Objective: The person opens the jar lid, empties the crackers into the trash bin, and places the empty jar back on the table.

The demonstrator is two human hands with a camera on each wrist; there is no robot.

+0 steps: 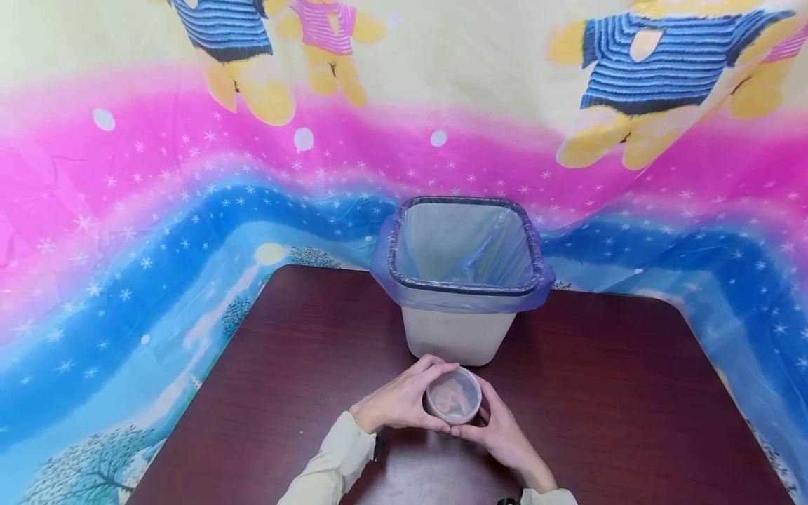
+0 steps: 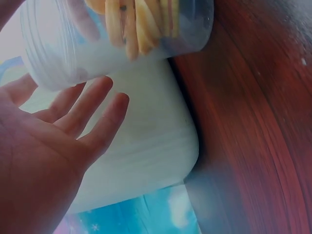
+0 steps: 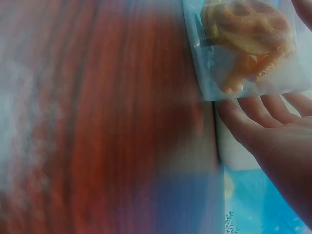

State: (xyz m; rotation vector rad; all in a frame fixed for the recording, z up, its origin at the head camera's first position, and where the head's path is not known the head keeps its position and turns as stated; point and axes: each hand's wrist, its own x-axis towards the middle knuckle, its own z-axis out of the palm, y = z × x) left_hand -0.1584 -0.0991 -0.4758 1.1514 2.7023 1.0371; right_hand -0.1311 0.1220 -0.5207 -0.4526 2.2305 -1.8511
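A clear plastic jar (image 1: 453, 396) is held between both hands in front of the bin, its round lid facing up in the head view. Yellowish-brown pieces (image 2: 141, 24), some long and narrow, lie inside it. My left hand (image 1: 404, 401) grips the jar from the left, thumb on the near side and fingers on the far side. In the left wrist view its fingers are bent close to the ridged lid end. From the right, my right hand (image 1: 505, 429) holds the jar with thumb and fingers. Its fingertips meet the jar's lower end in the right wrist view.
Just beyond the hands, a whitish bin (image 1: 457, 333) stands on the dark reddish-brown table (image 1: 303, 351). A translucent bluish bag (image 1: 467, 301) lines it and folds over its rim. A colourful printed cloth (image 1: 158, 210) hangs behind and around the table.
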